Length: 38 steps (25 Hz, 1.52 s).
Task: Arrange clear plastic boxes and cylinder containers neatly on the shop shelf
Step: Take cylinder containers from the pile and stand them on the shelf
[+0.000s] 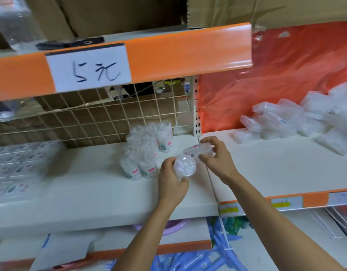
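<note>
The left hand (171,184) is gripping one cylinder container (185,166), the right hand (217,160) a second cylinder container (196,150), both round the body; they are looking light, slippery and crushable.

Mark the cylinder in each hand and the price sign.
Left cylinder (185,166), head view, round end cap.
Right cylinder (195,150), head view, labelled side wall.
Price sign (90,71), head view, middle of the paper.

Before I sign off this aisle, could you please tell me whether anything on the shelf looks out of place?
Yes: the clear plastic boxes on the right of the shelf lie in a loose heap, tilted at different angles rather than stacked. The cylinder containers in the middle stand upright together.
</note>
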Available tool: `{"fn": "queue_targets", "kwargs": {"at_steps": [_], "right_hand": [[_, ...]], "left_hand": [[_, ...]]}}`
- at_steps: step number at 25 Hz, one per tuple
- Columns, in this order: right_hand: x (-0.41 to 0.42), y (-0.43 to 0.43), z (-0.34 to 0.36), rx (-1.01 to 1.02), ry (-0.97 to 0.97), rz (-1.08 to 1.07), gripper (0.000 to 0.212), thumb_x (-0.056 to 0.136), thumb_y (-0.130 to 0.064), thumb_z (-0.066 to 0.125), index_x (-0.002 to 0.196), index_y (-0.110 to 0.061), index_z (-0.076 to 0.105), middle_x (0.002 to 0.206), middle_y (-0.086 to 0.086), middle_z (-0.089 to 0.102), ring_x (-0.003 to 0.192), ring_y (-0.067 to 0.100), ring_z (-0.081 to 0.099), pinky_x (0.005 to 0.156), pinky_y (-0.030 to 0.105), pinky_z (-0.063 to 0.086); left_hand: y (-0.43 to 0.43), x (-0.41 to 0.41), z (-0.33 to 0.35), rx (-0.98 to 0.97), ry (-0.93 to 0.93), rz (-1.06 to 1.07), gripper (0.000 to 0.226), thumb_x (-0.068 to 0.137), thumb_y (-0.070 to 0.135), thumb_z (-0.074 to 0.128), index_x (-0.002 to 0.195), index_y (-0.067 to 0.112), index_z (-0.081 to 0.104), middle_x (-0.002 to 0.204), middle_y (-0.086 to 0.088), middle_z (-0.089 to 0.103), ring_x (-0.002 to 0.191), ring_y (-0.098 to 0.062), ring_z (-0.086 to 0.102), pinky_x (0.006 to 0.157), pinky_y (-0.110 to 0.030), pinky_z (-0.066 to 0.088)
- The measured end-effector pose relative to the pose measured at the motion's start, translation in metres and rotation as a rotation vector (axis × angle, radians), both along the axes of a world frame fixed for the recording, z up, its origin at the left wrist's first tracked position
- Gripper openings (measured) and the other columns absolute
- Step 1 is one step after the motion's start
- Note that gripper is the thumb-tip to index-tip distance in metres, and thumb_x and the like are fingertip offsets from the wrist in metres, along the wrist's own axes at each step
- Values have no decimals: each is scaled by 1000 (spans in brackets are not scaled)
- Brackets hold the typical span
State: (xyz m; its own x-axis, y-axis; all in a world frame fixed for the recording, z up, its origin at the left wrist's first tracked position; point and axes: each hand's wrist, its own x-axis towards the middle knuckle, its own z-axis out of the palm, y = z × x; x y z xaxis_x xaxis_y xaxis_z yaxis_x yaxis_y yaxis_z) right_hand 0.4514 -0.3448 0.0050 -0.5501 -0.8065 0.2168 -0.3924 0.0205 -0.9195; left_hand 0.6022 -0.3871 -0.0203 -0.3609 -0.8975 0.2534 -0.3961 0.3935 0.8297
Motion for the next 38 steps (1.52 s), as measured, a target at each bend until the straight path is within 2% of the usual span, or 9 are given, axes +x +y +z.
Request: {"fn": "queue_targets", "kwargs": {"at_steps": [2, 4, 8, 19, 23, 25, 29, 35, 38], "right_hand": [[13, -13, 4, 11, 151, 23, 26, 72, -9, 69, 95, -18, 62, 98, -5, 58, 103, 19, 50, 79, 9, 35], [20, -26, 5, 63, 246, 56, 33, 73, -7, 69, 104, -14, 61, 108, 3, 56, 107, 20, 47, 73, 4, 29], [30, -46, 10, 210, 304, 98, 58, 72, -12, 72, 126, -13, 52, 126, 11, 45, 116, 22, 44, 85, 13, 28], [37, -76, 7, 207, 407, 168, 47, 80, 1, 62, 123, -17, 53, 130, 11, 46, 119, 24, 46, 87, 14, 30], [38, -80, 0, 213, 416, 207, 45, 76, 11, 53, 112, -15, 61, 125, 12, 47, 120, 24, 43, 87, 16, 34], [38, -79, 0, 212, 402, 223, 42, 74, 10, 57, 108, -14, 61, 121, 11, 46, 116, 24, 44, 87, 18, 35], [37, -78, 2, 223, 445, 197, 38, 72, -14, 77, 104, -12, 58, 113, 4, 41, 97, 16, 41, 80, 15, 30], [35, -82, 1, 218, 488, 236, 47, 72, 4, 64, 116, -11, 56, 125, 11, 47, 112, 24, 49, 86, 20, 38], [35, -83, 0, 207, 523, 215, 43, 74, 0, 68, 114, -14, 58, 124, 12, 45, 102, 24, 51, 86, 23, 42]], "left_hand": [[0, 12, -1, -9, -25, -19, 50, 63, -7, 58, 109, 11, 51, 104, 3, 52, 93, -13, 45, 76, -14, 31], [-3, 23, -5, -24, -73, -45, 50, 62, -6, 57, 109, 13, 50, 107, 1, 54, 95, -15, 46, 75, -15, 30], [-11, 39, -11, -36, -140, -86, 51, 63, -4, 56, 110, 14, 50, 107, 2, 55, 98, -19, 48, 72, -18, 30], [-18, 39, -17, 66, -133, -85, 54, 65, 1, 61, 115, 16, 50, 113, -1, 56, 104, -21, 50, 83, -24, 38], [-16, 40, -17, 65, -143, -96, 54, 65, 1, 61, 115, 17, 49, 114, -1, 55, 104, -22, 49, 81, -23, 37], [-16, 39, -17, 55, -150, -90, 54, 65, 2, 61, 115, 18, 49, 114, -1, 55, 103, -22, 49, 80, -23, 37], [-15, 39, -18, 40, -162, -84, 54, 65, 3, 61, 115, 19, 48, 115, 0, 54, 103, -20, 49, 79, -21, 35], [-15, 40, -18, 35, -161, -84, 55, 66, 2, 60, 116, 19, 48, 117, 2, 54, 106, -20, 48, 82, -21, 35], [-14, 40, -18, 31, -156, -89, 55, 66, 2, 60, 117, 18, 48, 118, 1, 53, 107, -21, 48, 83, -21, 35]]}}
